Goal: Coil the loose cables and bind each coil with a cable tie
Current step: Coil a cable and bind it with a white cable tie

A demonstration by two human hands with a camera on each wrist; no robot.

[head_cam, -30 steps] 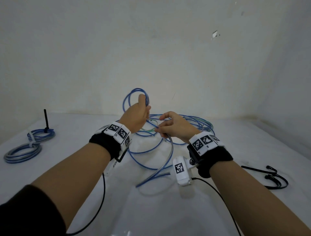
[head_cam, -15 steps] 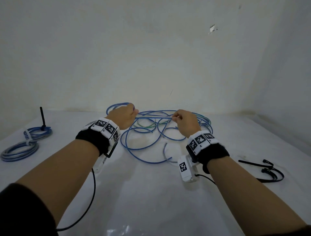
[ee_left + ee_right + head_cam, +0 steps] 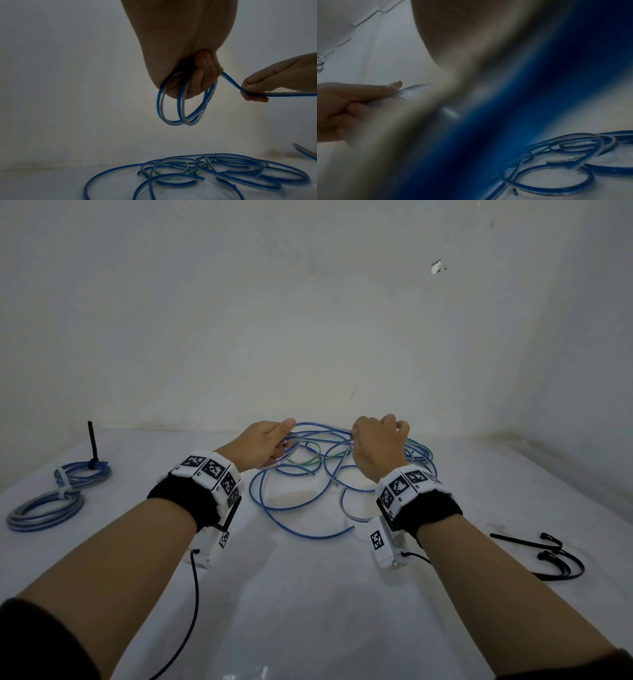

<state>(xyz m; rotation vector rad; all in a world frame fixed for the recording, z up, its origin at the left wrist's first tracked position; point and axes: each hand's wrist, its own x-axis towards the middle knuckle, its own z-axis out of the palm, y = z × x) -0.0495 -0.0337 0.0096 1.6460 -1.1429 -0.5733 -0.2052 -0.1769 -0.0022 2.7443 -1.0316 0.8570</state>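
We hold both arms stretched forward, wrists level. Our left hand is curled into a fist gripping loops; our right hand pinches with thumb and forefinger.

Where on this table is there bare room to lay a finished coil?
Free: the near table between the forearms, and the strip between the bound coils and the loose cables. Crowded: the far middle under both hands, and right by the black ties.
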